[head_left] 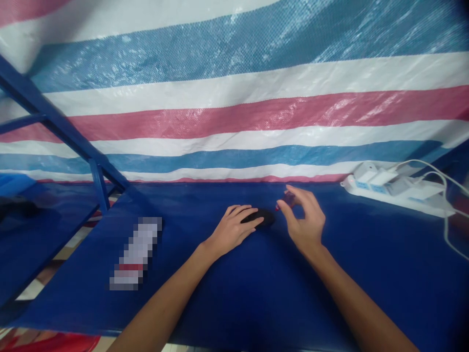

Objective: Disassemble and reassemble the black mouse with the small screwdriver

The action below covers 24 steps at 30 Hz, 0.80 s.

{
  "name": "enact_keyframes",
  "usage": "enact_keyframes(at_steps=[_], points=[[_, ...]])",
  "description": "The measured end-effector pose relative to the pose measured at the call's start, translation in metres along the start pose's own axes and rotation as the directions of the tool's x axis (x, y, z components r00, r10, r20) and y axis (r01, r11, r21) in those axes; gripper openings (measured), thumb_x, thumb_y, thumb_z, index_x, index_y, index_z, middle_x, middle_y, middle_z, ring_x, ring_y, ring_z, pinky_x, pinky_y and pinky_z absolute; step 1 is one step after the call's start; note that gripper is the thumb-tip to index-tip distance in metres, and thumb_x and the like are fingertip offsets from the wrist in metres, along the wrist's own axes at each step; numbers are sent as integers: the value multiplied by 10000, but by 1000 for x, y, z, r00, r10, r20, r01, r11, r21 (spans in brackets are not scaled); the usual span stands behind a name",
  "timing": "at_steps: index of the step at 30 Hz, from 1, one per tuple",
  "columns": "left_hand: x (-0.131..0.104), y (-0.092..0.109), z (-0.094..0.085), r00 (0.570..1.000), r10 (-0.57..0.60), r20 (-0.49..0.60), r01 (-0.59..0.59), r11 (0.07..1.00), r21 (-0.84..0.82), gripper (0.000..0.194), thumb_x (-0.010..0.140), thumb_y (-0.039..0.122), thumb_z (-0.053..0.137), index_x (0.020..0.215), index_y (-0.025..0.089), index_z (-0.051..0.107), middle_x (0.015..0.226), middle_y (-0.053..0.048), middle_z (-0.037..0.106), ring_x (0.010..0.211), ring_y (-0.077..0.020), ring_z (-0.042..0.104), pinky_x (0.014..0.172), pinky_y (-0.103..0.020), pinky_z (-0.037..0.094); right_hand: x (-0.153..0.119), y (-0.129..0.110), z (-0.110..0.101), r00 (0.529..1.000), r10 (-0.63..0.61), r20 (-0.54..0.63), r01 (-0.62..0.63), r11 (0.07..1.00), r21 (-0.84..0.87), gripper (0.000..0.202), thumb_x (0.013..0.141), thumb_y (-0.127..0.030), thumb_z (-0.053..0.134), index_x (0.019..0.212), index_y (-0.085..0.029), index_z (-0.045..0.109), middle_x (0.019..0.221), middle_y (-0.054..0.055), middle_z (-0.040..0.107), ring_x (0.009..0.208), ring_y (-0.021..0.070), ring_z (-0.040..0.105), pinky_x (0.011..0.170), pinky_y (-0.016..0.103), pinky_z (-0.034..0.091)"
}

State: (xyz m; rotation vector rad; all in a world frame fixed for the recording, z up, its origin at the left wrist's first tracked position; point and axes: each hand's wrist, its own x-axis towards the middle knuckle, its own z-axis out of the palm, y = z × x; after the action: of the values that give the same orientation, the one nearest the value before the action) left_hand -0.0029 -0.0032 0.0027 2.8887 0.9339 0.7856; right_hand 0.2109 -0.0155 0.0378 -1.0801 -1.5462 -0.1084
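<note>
My left hand [238,226] rests on a black computer mouse [266,218] on the blue tabletop [234,293], its fingers laid over the near side and holding it. Just right of the mouse, my right hand [305,217] is raised a little, thumb and fingers curved towards each other. Between their tips is a small dark and red thing [288,197], too blurred and covered to name. A small gap separates it from the mouse.
A white power strip [395,195] with plugged-in chargers and white cables [446,215] lies at the back right. A blurred-out phone-like rectangle [135,254] is on the left. Blue metal bars [66,124] slant at far left, and a striped tarpaulin [227,117] hangs behind.
</note>
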Motion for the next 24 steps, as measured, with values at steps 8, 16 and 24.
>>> enact_keyframes(at_steps=[8,16,24], points=[[0,0,1,1000,-5,7,5,1000,-6,344,975,247,515,1313,292,565,1373,-76,558,1313,-243,472,1052,-476,392,0,-2,0,999,38,20,-40,995,88,373,910,-182,548,1277,-236,585,1106,92,697,837,191,687,779,383,580],[0,0,0,1000,2,5,-2,1000,-4,341,976,248,510,1310,287,569,1365,-81,565,1304,-251,482,1044,-482,400,0,-2,-1,998,24,50,-27,998,56,393,932,-189,503,1319,-236,557,1146,88,706,894,200,702,832,394,571],[0,1,-1,1000,-6,8,5,1000,6,343,970,245,528,1308,286,568,1372,-67,561,1312,-236,471,1058,-466,388,1,-3,-2,998,-12,54,8,998,63,399,909,-154,536,1297,-237,583,1124,81,719,878,198,706,816,383,578]])
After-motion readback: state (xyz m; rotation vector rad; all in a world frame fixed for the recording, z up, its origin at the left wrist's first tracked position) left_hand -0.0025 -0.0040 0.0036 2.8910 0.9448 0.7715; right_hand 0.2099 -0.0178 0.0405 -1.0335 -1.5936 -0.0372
